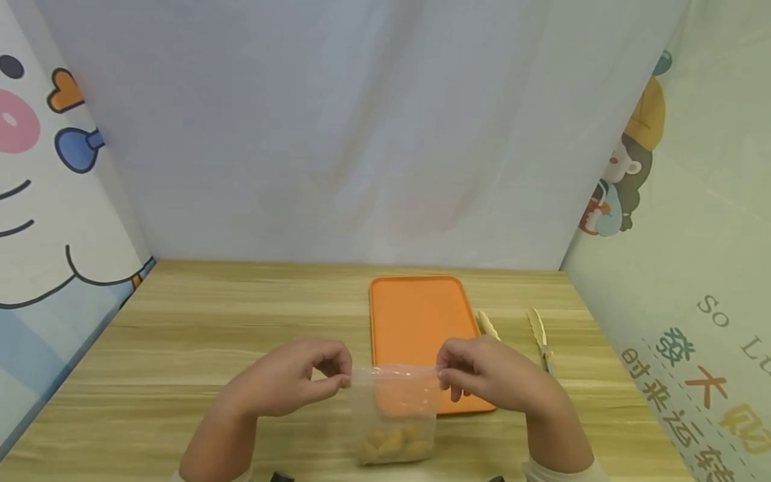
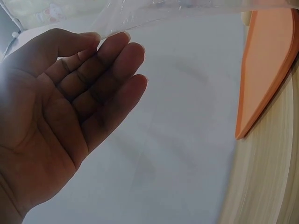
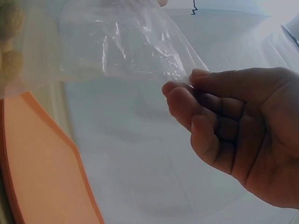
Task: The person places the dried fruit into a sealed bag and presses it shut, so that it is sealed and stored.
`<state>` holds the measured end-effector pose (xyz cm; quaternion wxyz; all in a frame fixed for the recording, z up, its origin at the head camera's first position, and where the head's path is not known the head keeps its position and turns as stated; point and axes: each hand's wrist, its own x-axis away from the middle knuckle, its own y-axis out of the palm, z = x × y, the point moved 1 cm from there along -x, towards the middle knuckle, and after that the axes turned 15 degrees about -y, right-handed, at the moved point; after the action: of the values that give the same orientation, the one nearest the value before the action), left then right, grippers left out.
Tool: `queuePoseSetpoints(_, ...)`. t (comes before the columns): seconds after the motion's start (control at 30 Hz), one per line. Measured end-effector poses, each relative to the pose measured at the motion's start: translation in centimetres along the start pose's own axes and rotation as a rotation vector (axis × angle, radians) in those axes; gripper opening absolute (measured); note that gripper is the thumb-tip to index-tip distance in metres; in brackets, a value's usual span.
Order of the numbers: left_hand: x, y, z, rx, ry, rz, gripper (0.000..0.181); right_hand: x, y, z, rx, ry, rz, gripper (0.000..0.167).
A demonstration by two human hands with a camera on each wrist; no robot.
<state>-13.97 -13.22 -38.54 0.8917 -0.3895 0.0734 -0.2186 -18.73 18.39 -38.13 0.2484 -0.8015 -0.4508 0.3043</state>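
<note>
Both hands hold up a clear plastic bag (image 1: 394, 408) by its top corners, in front of the body. Several yellowish lumps (image 1: 394, 442) lie at the bottom of the bag; their exact kind is hard to make out. My left hand (image 1: 301, 375) pinches the left corner between thumb and index finger, as the left wrist view also shows. At the right corner, my right hand (image 1: 482, 371) pinches the film with thumb and index finger, its other fingers loosely bent. In the right wrist view the bag film (image 3: 126, 42) stretches taut from those fingertips.
An orange tray (image 1: 415, 314) lies on the wooden table (image 1: 241, 301) behind the bag. To its right are tongs (image 1: 538, 328) with cream tips, partly hidden by the right arm. A pale curtain (image 1: 337, 134) hangs behind, with printed cloths at both sides.
</note>
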Motion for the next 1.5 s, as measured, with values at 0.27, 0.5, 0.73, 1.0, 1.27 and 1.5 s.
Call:
queuePoseSetpoints(0.27,-0.1,0.0,-0.2,0.067,-0.007,-0.035,0.008,-0.3,0.3,0.3,0.054,-0.04,0.027,0.009)
queuePoseSetpoints(0.5,-0.3,0.2,0.1,0.084,0.008,-0.047,0.01,-0.6,0.6,0.4,0.09,-0.035,0.036,0.007)
queuePoseSetpoints(0.73,-0.3,0.2,0.3,0.074,0.021,-0.045,0.01,-0.8,0.8,0.5,0.104,-0.068,0.045,0.01)
queuePoseSetpoints(1.0,-0.1,0.1,0.5,0.027,0.006,-0.019,0.01,-1.1,1.1,0.6,0.193,-0.201,0.085,0.009)
queuePoseSetpoints(1.27,-0.3,0.3,0.3,0.079,0.022,-0.02,0.01,-1.3,1.2,0.5,0.14,-0.209,0.068,0.006)
queuePoseSetpoints(1.5,-0.6,0.5,0.5,0.098,0.045,-0.035,0.011,-1.7,1.4,0.4,0.148,-0.209,0.056,0.008)
